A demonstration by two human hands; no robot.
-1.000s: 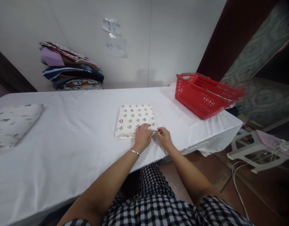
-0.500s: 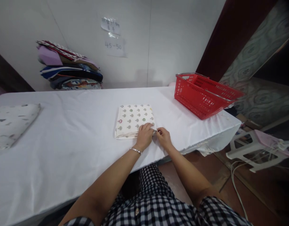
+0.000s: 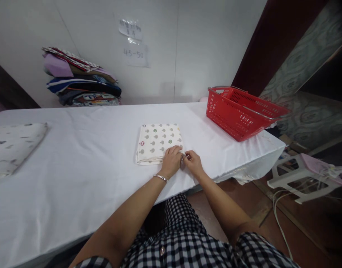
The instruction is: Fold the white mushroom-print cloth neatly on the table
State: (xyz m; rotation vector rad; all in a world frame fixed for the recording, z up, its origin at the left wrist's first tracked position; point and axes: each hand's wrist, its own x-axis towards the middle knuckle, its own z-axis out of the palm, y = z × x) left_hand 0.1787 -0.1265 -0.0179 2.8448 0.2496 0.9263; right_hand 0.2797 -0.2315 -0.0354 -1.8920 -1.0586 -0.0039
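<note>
A folded white cloth [image 3: 159,139] with small grey, red and green tree or mushroom shapes lies flat on the white-covered table [image 3: 90,156] in front of me. My left hand [image 3: 172,160] rests on its near right corner, fingers bent over the top layers. Close beside it, my right hand [image 3: 193,162] pinches the layers at that corner between thumb and fingers. The fingertips of both hands nearly meet there. Exactly which layers each one grips is partly hidden.
At the left edge lies another folded patterned cloth [image 3: 17,147]. A pile of folded fabrics [image 3: 81,80] stands against the wall at the back left. The red plastic basket [image 3: 243,111] sits at the right end of the table. A stool [image 3: 305,178] stands on the floor at right.
The right fingers have shifted slightly left, closer to the left hand at the cloth's corner. The cloth itself stays in place.
</note>
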